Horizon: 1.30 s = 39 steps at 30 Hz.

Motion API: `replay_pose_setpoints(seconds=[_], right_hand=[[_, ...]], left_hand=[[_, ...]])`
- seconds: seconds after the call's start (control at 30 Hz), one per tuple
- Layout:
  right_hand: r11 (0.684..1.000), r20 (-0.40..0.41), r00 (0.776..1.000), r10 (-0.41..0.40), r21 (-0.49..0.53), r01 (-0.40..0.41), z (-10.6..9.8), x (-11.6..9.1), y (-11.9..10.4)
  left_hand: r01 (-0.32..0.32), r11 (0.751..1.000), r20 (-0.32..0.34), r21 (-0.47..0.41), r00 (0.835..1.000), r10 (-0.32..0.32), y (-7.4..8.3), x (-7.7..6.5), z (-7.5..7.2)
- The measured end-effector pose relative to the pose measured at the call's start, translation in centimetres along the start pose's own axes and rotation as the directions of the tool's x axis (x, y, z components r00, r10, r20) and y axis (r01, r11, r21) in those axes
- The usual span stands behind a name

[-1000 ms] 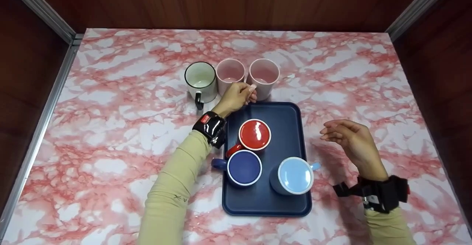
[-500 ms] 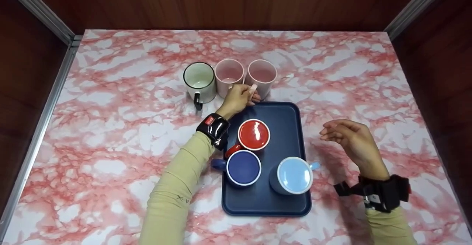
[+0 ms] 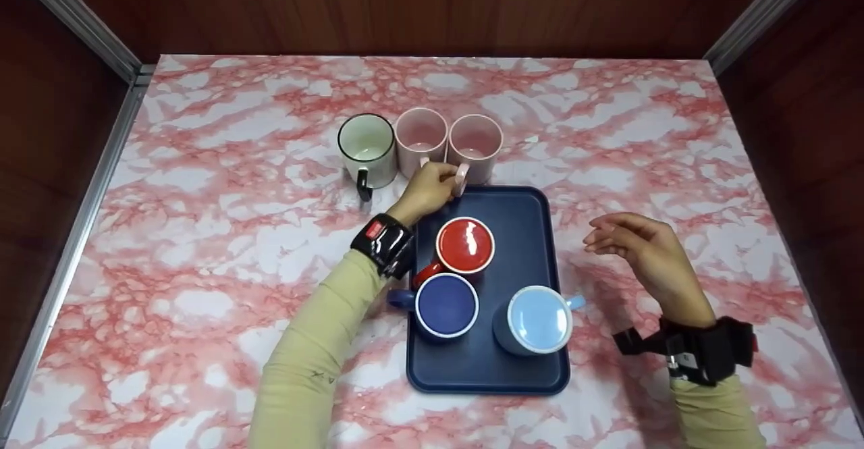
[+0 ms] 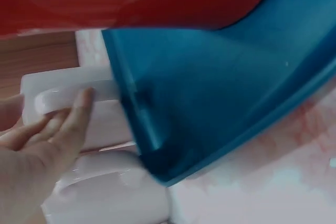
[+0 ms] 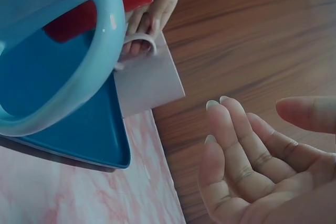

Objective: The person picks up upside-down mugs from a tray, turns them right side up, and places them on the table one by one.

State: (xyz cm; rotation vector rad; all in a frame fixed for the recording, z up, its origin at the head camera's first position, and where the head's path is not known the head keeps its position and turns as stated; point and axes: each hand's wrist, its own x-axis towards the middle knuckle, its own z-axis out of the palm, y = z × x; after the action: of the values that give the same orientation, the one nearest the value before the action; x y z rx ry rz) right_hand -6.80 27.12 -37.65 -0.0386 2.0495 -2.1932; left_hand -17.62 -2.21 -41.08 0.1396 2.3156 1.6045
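My left hand [image 3: 428,189] reaches past the tray, fingertips touching the handle of the right pink mug [image 3: 476,148]. In the left wrist view its fingers [image 4: 79,116] lie fairly straight over that handle, with the thumb apart from it. A second pink mug [image 3: 420,131] stands upright beside it on the left, followed by a white mug with a black rim and handle [image 3: 370,148]. To the right of the dark blue tray [image 3: 486,375], my right hand [image 3: 648,253] hovers with relaxed fingers and holds nothing; the right wrist view shows its bare palm [image 5: 268,177].
Upside down on the tray are a red mug [image 3: 466,245], a dark blue mug [image 3: 445,306] and a light blue mug [image 3: 538,321]. The dark blue and light blue handles project over the tray's sides. Brown wooden panels [image 3: 432,10] enclose the red-and-white marbled table [image 3: 202,253].
The right pink mug has shifted slightly left and toward me, and its handle now faces more to the front. My left fingers no longer show to the handle's right. My right hand barely moved.
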Motion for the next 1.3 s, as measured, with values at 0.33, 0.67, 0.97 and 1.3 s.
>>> replay_pose_setpoints(seconds=[0.33, 0.67, 0.97, 1.3], right_hand=[[0.975, 0.040, 0.999, -0.012, -0.223, 0.020, 0.1, 0.3, 0.3], [0.961, 0.114, 0.993, -0.015, -0.272, 0.045, 0.8, 0.7, 0.1], [0.919, 0.258, 0.966, -0.015, -0.376, 0.115, 1.7, 1.3, 0.0], [0.803, 0.336, 0.942, -0.004, -0.560, 0.203, 2.8, 1.7, -0.4]], left_hand=[[0.033, 0.998, 0.205, -0.059, 0.979, -0.021, -1.7, -4.6, -3.3], [-0.021, 0.997, 0.473, 0.071, 0.881, -0.015, -2.6, -8.8, -4.5], [0.023, 0.986, 0.367, 0.166, 0.926, -0.083, -2.2, -9.8, -2.8], [0.017, 0.978, 0.284, 0.207, 0.956, -0.077, -1.7, -10.0, -2.2]])
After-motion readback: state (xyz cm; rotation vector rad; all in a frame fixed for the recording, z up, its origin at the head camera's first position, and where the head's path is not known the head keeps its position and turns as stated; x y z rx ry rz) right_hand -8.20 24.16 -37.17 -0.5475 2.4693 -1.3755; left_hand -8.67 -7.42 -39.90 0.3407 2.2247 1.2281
